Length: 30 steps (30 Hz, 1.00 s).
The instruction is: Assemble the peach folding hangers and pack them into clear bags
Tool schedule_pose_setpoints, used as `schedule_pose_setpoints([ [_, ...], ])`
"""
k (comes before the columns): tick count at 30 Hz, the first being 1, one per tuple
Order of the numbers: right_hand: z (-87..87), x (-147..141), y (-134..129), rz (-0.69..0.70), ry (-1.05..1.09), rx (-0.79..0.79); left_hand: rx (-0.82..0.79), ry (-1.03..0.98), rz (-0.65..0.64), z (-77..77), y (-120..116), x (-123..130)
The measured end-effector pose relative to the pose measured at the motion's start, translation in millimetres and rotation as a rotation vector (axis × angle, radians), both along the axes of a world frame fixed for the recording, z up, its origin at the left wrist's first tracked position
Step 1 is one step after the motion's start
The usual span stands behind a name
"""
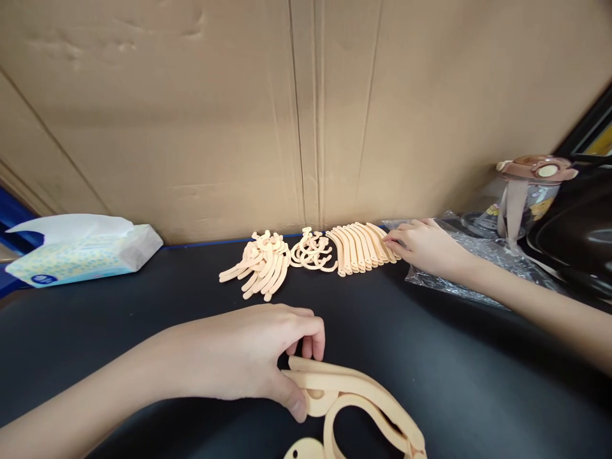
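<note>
My left hand (258, 354) pinches the end of some long curved cream plastic pieces (363, 389) near the bottom of the view, thumb in front and fingers behind. A curved hook-like part lies against them, partly cut off by the lower edge. My right hand (425, 248) reaches to the right end of a neat row of curved cream strips (361, 248), its fingertips together at the last strip. Whether it grips that strip is hard to make out. Left of the row lie a small heap of cream hooks (313, 250) and a looser pile of cream arms (265, 264).
A tissue pack (81, 255) stands at the far left. Clear plastic bags (459, 280) lie under and beside my right forearm, with a drinking bottle (530, 197) and a shiny black object (574, 236) behind. A cardboard wall (215, 115) closes the back of the black table (191, 293).
</note>
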State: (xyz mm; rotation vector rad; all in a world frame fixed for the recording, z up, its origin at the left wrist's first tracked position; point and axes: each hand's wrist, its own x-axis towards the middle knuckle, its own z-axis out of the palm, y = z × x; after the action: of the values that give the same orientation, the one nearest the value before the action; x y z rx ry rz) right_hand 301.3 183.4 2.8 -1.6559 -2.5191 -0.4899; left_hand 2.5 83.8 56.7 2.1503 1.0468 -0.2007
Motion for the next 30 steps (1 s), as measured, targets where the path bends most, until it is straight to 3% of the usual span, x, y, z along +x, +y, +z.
schedule_pose_setpoints([
  [9, -5.9, 3.6, 6.6, -0.071, 0.003, 0.0, 0.007, 0.013, 0.016, -0.3, -0.6, 1.7],
  [20, 4.9, -6.1, 26.8, -0.262, -0.024, -0.057, -0.012, 0.002, 0.02, 1.1, -0.4, 1.1],
  [30, 10.9, -0.6, 36.7, -0.305, 0.192, -0.083, -0.013, 0.001, 0.02, 2.7, -1.3, 1.0],
])
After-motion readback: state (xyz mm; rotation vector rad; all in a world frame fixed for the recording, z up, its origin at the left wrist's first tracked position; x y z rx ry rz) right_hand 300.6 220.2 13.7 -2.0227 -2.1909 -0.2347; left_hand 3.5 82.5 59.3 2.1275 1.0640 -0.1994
